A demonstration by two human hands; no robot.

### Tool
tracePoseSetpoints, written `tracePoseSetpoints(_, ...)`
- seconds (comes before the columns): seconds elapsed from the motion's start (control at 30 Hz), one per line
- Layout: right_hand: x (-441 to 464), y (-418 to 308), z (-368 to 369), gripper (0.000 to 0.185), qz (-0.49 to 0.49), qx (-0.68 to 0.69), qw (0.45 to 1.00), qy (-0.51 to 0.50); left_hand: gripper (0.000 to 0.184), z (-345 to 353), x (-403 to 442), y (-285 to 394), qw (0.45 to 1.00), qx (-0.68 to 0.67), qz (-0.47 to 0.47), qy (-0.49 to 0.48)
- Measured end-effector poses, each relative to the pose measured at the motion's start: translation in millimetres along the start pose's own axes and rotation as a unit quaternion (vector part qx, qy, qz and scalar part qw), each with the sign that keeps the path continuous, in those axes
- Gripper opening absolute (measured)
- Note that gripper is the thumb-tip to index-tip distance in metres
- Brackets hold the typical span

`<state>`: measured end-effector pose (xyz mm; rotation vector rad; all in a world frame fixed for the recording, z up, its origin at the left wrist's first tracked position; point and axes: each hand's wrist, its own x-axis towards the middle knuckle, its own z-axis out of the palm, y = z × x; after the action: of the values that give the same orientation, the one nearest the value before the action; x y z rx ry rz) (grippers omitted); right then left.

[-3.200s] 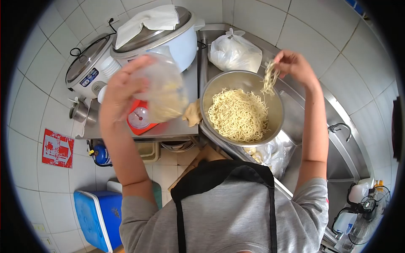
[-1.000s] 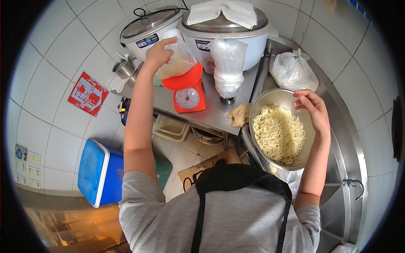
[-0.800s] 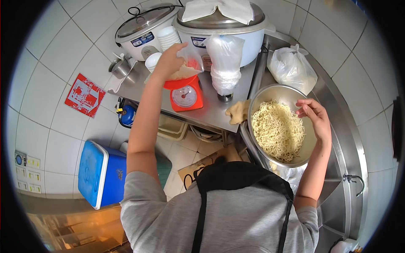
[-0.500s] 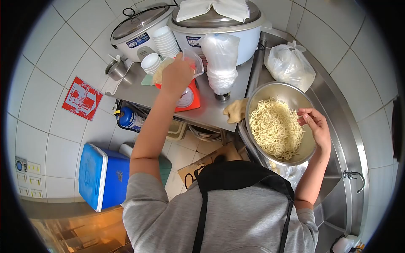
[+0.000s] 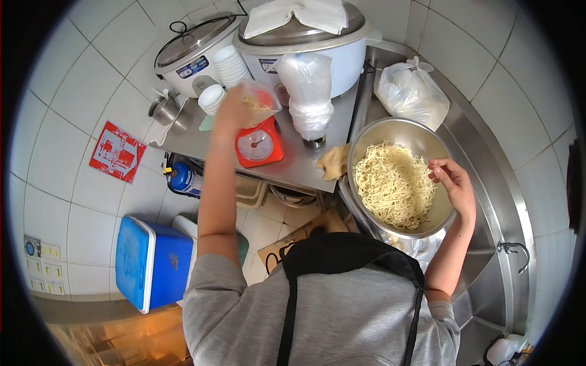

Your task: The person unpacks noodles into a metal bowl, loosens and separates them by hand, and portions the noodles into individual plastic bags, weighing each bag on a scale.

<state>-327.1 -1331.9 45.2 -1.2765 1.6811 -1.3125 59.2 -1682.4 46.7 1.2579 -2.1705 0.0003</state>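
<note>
My left hand [image 5: 232, 111] is at the left side of a clear plastic bag [image 5: 271, 102] with pale noodles [image 5: 256, 104] inside, over a red dial scale [image 5: 261, 146]. Its fingers are mostly hidden but seem closed on the bag. My right hand [image 5: 455, 183] reaches over the right rim of a steel bowl [image 5: 372, 131], fingers loosely curved and a little apart from the thumb, holding nothing that I can see. A heap of yellow noodles [image 5: 394, 186] lies in this bowl, just left of my fingertips.
Two rice cookers [image 5: 305, 58] [image 5: 198, 58] stand behind the scale. Stacked white cups [image 5: 231, 66], a bottle-like thing wrapped in plastic [image 5: 310, 104] and a tan cloth [image 5: 332, 163] are on the counter. A tied white bag [image 5: 412, 94] sits beyond the bowl. A tap [image 5: 516, 253] is at right.
My left hand has shifted left, so noodles now show on its right and the scale's dial is uncovered. My right hand stays at the bowl's rim. The view has shifted slightly.
</note>
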Motion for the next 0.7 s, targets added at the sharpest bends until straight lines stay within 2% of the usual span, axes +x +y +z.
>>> tracePoseSetpoints(0.03,-3,0,-2,0.024,-0.001,-0.007,1.000,0.003,0.045,-16,7,-8,0.995,-0.078,-0.061,-0.027)
tracePoseSetpoints(0.07,-4,0,-4,0.024,-0.001,-0.014,1.000,0.006,0.047,-63,10,13,0.953,-0.211,-0.184,-0.116)
tracePoseSetpoints(0.13,-3,-4,-6,0.022,-0.012,-0.005,1.000,0.029,0.047,-104,6,37,0.925,-0.353,-0.129,-0.053)
tracePoseSetpoints(0.17,-1,-7,-7,0.021,-0.017,-0.002,0.999,0.038,0.047,-120,8,50,0.918,-0.376,-0.109,-0.069)
tracePoseSetpoints(0.27,11,-57,25,0.018,-0.100,-0.208,0.965,0.121,0.046,-151,8,92,0.895,-0.425,-0.055,-0.124)
tracePoseSetpoints(0.33,17,-97,55,0.027,-0.230,-0.219,0.943,0.101,0.047,-151,5,123,0.883,-0.439,-0.018,-0.163)
tracePoseSetpoints(0.4,17,-128,83,0.037,-0.338,-0.195,0.920,0.039,0.046,-139,1,144,0.863,-0.445,0.022,-0.239)
tracePoseSetpoints(0.47,18,-137,95,0.042,-0.402,-0.215,0.889,-0.045,0.046,-124,-5,166,0.830,-0.454,0.063,-0.319)
tracePoseSetpoints(0.57,22,-122,68,0.042,-0.241,-0.437,0.860,-0.105,0.049,-87,-20,196,0.769,-0.472,0.109,-0.416)
tracePoseSetpoints(0.6,23,-122,52,0.030,-0.195,-0.479,0.851,-0.092,0.050,-73,-25,207,0.756,-0.480,0.115,-0.431)
tracePoseSetpoints(0.63,14,-127,38,0.024,-0.203,-0.476,0.851,-0.085,0.052,-62,-29,218,0.741,-0.488,0.122,-0.444)
tracePoseSetpoints(0.7,3,-131,19,0.014,-0.245,-0.444,0.861,-0.040,0.054,-48,-35,243,0.731,-0.535,0.148,-0.397)
